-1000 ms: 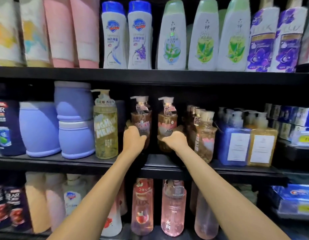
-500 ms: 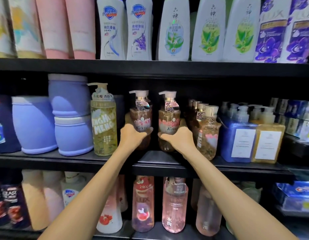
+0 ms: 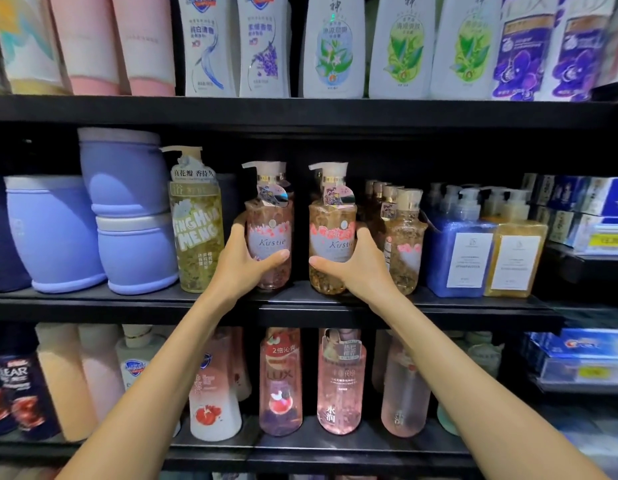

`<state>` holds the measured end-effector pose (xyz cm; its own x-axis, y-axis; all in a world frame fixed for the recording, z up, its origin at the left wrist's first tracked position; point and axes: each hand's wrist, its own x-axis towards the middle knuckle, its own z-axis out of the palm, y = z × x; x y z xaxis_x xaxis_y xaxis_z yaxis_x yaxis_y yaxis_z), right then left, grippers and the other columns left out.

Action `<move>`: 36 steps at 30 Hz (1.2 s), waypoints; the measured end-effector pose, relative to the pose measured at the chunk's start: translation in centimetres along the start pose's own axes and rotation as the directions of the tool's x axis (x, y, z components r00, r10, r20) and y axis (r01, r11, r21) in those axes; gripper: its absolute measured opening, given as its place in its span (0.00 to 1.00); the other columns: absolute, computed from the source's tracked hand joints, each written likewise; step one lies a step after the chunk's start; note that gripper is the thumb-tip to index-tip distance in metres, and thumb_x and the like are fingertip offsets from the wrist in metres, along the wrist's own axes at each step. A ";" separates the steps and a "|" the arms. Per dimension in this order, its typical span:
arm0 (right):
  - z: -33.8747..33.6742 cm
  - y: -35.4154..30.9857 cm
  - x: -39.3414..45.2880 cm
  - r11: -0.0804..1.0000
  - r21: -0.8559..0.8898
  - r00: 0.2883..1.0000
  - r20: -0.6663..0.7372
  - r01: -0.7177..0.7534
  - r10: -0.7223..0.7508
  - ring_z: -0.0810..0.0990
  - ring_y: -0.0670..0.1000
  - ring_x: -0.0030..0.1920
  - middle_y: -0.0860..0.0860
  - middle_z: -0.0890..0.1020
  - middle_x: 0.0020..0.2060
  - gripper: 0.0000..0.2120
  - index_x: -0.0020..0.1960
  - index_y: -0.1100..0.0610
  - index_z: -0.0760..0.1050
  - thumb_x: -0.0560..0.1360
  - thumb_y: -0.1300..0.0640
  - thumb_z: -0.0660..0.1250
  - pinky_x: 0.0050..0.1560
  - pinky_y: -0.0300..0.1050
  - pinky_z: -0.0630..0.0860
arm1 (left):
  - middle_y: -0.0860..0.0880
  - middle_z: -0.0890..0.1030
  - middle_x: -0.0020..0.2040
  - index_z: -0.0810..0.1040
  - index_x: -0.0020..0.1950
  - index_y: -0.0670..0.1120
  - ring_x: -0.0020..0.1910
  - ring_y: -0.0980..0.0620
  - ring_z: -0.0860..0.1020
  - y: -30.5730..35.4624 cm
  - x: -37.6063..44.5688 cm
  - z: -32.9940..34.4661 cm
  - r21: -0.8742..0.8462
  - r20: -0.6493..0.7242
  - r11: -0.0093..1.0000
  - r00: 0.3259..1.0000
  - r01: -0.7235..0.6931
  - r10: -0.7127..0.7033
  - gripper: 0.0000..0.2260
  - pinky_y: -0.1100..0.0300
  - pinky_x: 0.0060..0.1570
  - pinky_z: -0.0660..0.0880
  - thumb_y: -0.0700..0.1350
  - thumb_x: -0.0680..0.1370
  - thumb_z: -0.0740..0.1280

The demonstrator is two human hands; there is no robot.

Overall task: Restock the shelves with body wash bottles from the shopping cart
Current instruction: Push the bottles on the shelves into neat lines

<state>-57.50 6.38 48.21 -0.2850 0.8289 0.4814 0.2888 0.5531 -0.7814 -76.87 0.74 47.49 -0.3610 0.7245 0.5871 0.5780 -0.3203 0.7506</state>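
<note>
Two clear pump bottles labelled Kustie stand upright side by side on the middle shelf (image 3: 300, 303). My left hand (image 3: 243, 263) grips the pink bottle (image 3: 271, 220) from its left side, thumb across the front label. My right hand (image 3: 356, 263) grips the amber bottle (image 3: 332, 216) from its right side, thumb across the lower label. Both bottles sit near the shelf's front edge. The shopping cart is out of view.
A yellow-green pump bottle (image 3: 196, 230) stands just left of my left hand, purple tubs (image 3: 127, 209) beyond it. Several amber bottles (image 3: 403, 237) crowd the right, then blue (image 3: 458, 251) and yellow (image 3: 515, 251) square bottles. Shelves above and below are packed with bottles.
Both hands have drawn the two bottles forward from deeper in the shelf to its front edge. Their labels now face me, and the view has moved closer.
</note>
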 end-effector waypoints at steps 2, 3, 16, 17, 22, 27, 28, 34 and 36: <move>-0.1 -0.1 -0.4 1.000 0.001 1.000 -0.003 0.010 -0.010 0.73 0.37 0.43 0.42 0.75 0.46 0.25 0.50 0.53 0.65 0.66 0.46 0.77 0.31 0.30 0.67 | 0.60 0.76 0.50 0.66 0.58 0.48 0.47 0.70 0.75 -0.2 -0.2 0.0 -0.006 -0.004 1.000 1.000 -0.023 0.023 0.24 0.69 0.43 0.74 0.50 0.70 0.76; 0.0 -0.2 -0.5 1.000 0.003 1.000 -0.006 0.016 -0.016 0.74 0.39 0.44 0.44 0.75 0.46 0.25 0.51 0.54 0.65 0.67 0.47 0.77 0.31 0.30 0.68 | 0.61 0.76 0.50 0.66 0.58 0.48 0.47 0.71 0.75 -0.2 -0.2 0.0 -0.006 -0.007 1.000 1.000 -0.031 0.030 0.24 0.70 0.43 0.73 0.50 0.70 0.76; 0.2 -0.2 -0.6 0.999 0.050 0.999 0.041 0.011 -0.013 0.75 0.46 0.52 0.48 0.76 0.53 0.25 0.57 0.57 0.66 0.69 0.49 0.76 0.40 0.30 0.68 | 0.62 0.76 0.49 0.67 0.57 0.50 0.49 0.67 0.75 -0.5 -0.3 0.0 0.034 -0.030 0.998 0.999 -0.043 0.044 0.24 0.64 0.43 0.74 0.52 0.69 0.76; 0.2 -0.2 -0.5 0.999 0.050 0.999 0.041 0.012 -0.014 0.75 0.47 0.52 0.48 0.76 0.53 0.25 0.57 0.57 0.66 0.70 0.49 0.76 0.39 0.28 0.67 | 0.62 0.76 0.49 0.67 0.55 0.49 0.49 0.67 0.75 -0.4 -0.3 -0.1 0.041 -0.031 0.998 0.999 -0.040 0.041 0.23 0.65 0.42 0.73 0.52 0.68 0.76; -0.1 -0.1 -0.4 0.999 0.035 0.996 0.089 -0.003 0.000 0.74 0.48 0.52 0.49 0.76 0.54 0.27 0.59 0.58 0.65 0.70 0.48 0.75 0.46 0.36 0.70 | 0.62 0.76 0.49 0.67 0.57 0.49 0.48 0.68 0.76 -0.2 -0.4 -0.3 0.040 0.002 0.999 1.000 -0.022 0.022 0.23 0.65 0.44 0.74 0.51 0.69 0.76; -0.6 -0.2 -0.3 0.999 0.037 0.992 0.122 -0.029 0.024 0.74 0.49 0.54 0.48 0.75 0.54 0.26 0.58 0.56 0.65 0.70 0.48 0.75 0.53 0.42 0.73 | 0.62 0.76 0.49 0.67 0.57 0.49 0.47 0.68 0.76 0.3 -0.8 -0.4 0.049 0.013 0.999 1.000 -0.022 0.021 0.23 0.70 0.41 0.72 0.51 0.70 0.75; -0.5 -0.2 -0.3 0.999 0.032 0.994 0.106 -0.024 0.021 0.74 0.48 0.54 0.49 0.75 0.54 0.26 0.58 0.57 0.65 0.70 0.48 0.75 0.52 0.41 0.72 | 0.61 0.76 0.49 0.67 0.57 0.48 0.47 0.68 0.76 0.4 -0.9 -0.4 0.064 0.006 0.998 1.000 -0.020 0.019 0.23 0.70 0.41 0.72 0.52 0.70 0.75; -0.5 -0.9 -2.1 0.997 -0.077 0.997 0.072 0.007 -0.002 0.71 0.53 0.65 0.55 0.71 0.65 0.30 0.67 0.60 0.60 0.74 0.50 0.71 0.56 0.37 0.66 | 0.52 0.75 0.59 0.65 0.69 0.45 0.61 0.53 0.75 2.4 -2.8 -0.6 0.186 -0.024 0.983 1.000 -0.009 0.013 0.27 0.62 0.54 0.70 0.50 0.74 0.72; -0.7 -0.9 -4.5 0.986 -0.106 0.989 -0.059 0.130 -0.137 0.68 0.50 0.66 0.54 0.69 0.67 0.29 0.72 0.60 0.60 0.76 0.54 0.69 0.59 0.32 0.61 | 0.49 0.73 0.65 0.62 0.74 0.45 0.64 0.54 0.72 3.0 -5.1 -1.0 0.189 -0.125 0.982 0.992 -0.012 0.036 0.29 0.62 0.60 0.68 0.48 0.76 0.70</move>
<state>-55.82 2.22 47.09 -0.2676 0.7488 0.6063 0.3444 0.6621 -0.6657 -74.03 -4.59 47.07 -0.4285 0.6309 0.6468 0.7099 -0.2078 0.6730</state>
